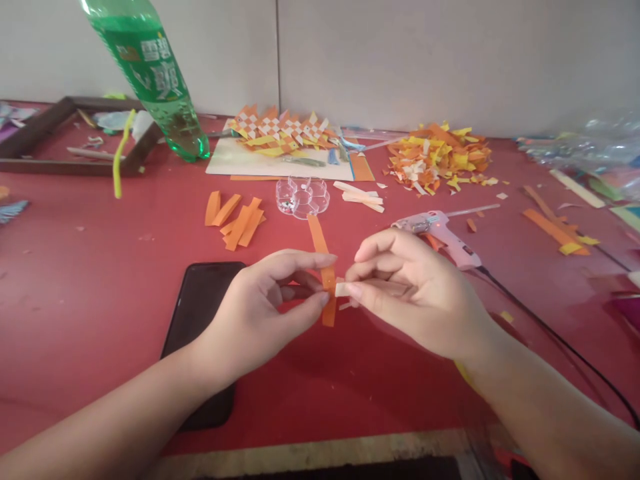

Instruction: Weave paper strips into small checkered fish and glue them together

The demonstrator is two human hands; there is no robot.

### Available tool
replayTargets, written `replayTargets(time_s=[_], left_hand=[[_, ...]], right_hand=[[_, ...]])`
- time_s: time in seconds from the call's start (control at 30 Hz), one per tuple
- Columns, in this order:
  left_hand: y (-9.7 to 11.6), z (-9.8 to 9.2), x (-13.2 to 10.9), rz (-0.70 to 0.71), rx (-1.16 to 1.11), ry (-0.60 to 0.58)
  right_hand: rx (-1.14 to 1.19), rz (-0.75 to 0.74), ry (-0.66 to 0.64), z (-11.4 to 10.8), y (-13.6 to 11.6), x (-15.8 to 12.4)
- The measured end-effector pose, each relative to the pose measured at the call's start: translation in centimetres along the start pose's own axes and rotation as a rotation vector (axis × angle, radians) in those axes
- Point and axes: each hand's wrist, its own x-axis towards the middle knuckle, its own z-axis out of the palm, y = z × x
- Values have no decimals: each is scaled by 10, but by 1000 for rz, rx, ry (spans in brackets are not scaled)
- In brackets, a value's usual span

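Observation:
My left hand [280,300] pinches an orange paper strip [319,237] between thumb and fingers, the strip standing lengthwise away from me. Just to its right, my right hand [405,287] is closed on a pale cream paper strip [343,289], whose end reaches the orange strip. Whether the two strips touch is hard to tell. Under my right fingers, part of the cream strip is hidden. A pink hot glue gun [447,240] lies just beyond my right hand. Beside my left wrist rests a black phone [200,287].
Loose orange strips [243,223], cream strips [357,197] and a clear flower-shaped tray [303,198] lie ahead. Farther back are a woven paper piece [283,130], a scrap pile [440,160], a green bottle [155,80] and a dark frame [65,167]. The glue gun's cord [560,333] runs right.

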Motion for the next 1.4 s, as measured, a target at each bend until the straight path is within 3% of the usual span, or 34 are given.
replayTargets(time_s=[0.33, 0.63, 1.4], left_hand=[[2, 3, -3, 88, 115, -102], [2, 3, -3, 114, 157, -98], [2, 1, -6, 125, 167, -90]], right_hand=[[-11, 7, -44, 1, -1, -2], [20, 103, 3, 2, -2, -3], [69, 129, 26, 4, -5, -1]])
